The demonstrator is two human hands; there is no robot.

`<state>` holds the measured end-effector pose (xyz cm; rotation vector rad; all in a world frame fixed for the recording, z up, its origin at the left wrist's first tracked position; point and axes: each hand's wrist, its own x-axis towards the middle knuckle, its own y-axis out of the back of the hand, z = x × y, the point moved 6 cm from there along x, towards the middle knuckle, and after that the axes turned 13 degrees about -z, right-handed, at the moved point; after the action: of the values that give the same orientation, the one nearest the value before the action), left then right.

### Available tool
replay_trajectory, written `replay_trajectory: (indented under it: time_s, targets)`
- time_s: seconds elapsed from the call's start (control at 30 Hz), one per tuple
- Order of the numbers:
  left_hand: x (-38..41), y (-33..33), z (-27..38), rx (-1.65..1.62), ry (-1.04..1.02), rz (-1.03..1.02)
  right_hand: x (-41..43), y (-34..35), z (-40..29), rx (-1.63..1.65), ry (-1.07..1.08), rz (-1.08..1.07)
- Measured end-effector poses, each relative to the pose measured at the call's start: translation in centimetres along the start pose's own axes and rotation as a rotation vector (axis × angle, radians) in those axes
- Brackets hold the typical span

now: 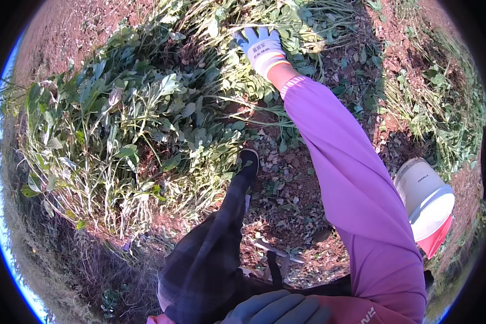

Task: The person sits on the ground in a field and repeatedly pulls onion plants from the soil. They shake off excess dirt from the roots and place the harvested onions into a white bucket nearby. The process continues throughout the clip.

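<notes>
My right hand (264, 45), in a pale knitted glove with blue-coated fingers, reaches far forward. Its fingers are spread over a heap of pulled leafy plants (308, 24), touching the pale stems and leaves. Nothing shows clasped in it. Low in the view, close to my body, is my left hand (277, 310) in a grey-blue glove. Its fingers lie side by side, and the palm is hidden, so I cannot tell whether it holds anything. A denser clump of green plants (137, 117) covers the ground ahead and to the left.
On the right a white plastic bucket (419, 182) lies tilted, with something red (437, 239) by it. My dark shoe (249, 162) rests at the plants' edge on reddish soil (291, 182). Light wooden pieces (279, 251) lie under me. More cut plants (437, 97) lie at right.
</notes>
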<state>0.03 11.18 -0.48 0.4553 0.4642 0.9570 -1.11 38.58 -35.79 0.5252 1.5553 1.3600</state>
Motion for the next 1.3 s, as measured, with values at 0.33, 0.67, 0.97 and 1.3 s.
replay_trajectory:
  time_s: [0.33, 0.67, 0.97, 1.3]
  targets:
    - [1.8, 0.3, -0.2, 0.013, 0.006, 0.008, 1.6, 0.3, 0.9, 0.178, 0.157, -0.186]
    - [1.3, 0.0, 1.2, -0.032, -0.055, 0.093, -3.2, -0.7, 4.3, 0.076, 0.217, -0.191]
    - [0.3, -0.6, 2.2, -0.126, -0.064, -0.038, -11.1, -0.4, 10.8, 0.076, 0.154, -0.113]
    - [-0.9, -1.3, 2.9, -0.135, -0.135, -0.02, -20.9, -2.5, 17.4, -0.041, 0.081, -0.257]
